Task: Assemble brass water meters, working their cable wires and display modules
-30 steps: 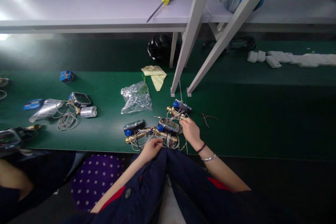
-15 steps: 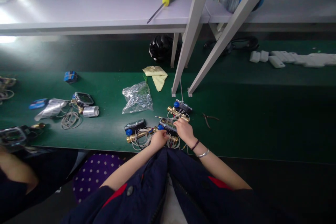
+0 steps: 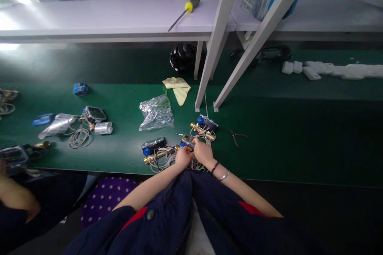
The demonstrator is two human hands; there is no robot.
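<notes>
Device in black [image 3: 155, 144] is seen at lower centre of the frame; rightward, a second device [image 3: 187, 139] is partly hidden by left hand [image 3: 183, 157] and right hand [image 3: 204, 153], fingers bent; whether anything is pinched cannot be told.

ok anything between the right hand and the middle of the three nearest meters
Nothing visible: the right hand is at the middle meter, partly hiding it, with the left hand close beside. The pliers lie well aside.
</notes>
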